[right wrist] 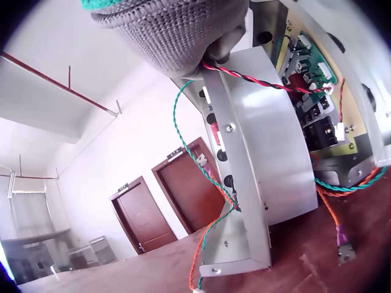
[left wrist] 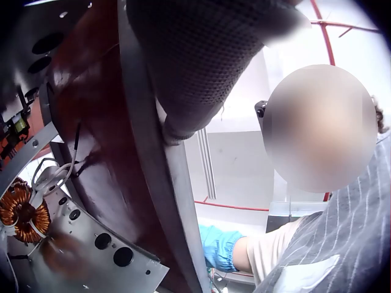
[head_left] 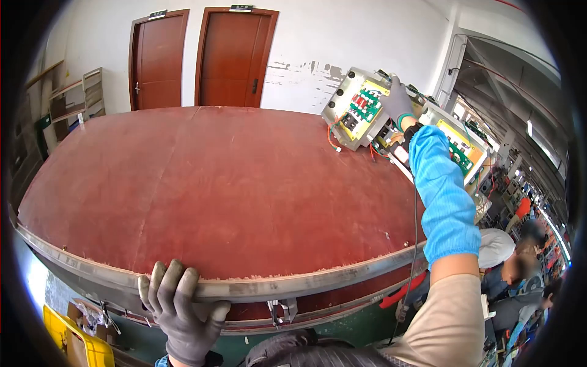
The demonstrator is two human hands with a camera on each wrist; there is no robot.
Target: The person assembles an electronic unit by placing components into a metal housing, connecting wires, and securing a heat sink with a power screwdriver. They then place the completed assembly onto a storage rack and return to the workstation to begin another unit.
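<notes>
My left hand (head_left: 180, 309), in a grey glove, rests at the near edge of the red table (head_left: 244, 183), fingers laid over its metal rim. At the far right corner my right hand (head_left: 397, 101), also gloved, grips the upper edge of a metal housing (head_left: 335, 109). A green circuit board (head_left: 365, 105) is mounted in this housing, and loose orange and green wires hang from it. In the right wrist view curled fingertips are at the top edge of the sheet-metal housing (right wrist: 275, 140), beside a red-and-black twisted wire (right wrist: 263, 82).
Another housing with a circuit board (head_left: 460, 156) stands right of my forearm. In the left wrist view a copper-wound coil (left wrist: 24, 210) sits by a perforated metal panel (left wrist: 101, 259). A yellow bin (head_left: 79, 336) is at lower left. People (head_left: 520, 269) are at the right.
</notes>
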